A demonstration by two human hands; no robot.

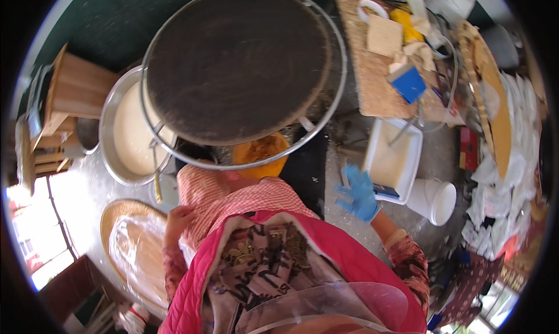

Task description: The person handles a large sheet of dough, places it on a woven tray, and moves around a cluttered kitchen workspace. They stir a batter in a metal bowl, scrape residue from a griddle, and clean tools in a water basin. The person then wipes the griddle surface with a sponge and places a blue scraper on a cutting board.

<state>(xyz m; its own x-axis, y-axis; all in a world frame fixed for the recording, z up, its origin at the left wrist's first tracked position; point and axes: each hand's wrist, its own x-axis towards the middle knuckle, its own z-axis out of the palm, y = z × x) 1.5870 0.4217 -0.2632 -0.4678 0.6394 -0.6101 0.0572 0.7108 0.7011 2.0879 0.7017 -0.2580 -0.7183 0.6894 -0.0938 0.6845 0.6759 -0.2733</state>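
Observation:
My right hand point(358, 195), in a blue glove, is open with its fingers spread. It is beside a white rectangular tub point(418, 153) of pale, batter-like liquid. A dark blue flat-edged tool point(385, 191) lies at the tub's near end, close to the gloved fingers. My bare left hand point(180, 220) hangs at my left thigh by the red-and-white checked cloth point(201, 200). Its fingers are loosely bent, and nothing shows in them. Ahead of me is a large round dark griddle point(239, 63) inside a metal ring point(345, 72).
Left of the griddle stands a wide metal basin point(109, 159) of pale liquid, a ladle point(156, 177) at its rim. A yellow basin point(268, 170) sits under the griddle. At right are a wooden board point(372, 92), a blue-bladed scraper point(409, 85) and a white bucket point(434, 200).

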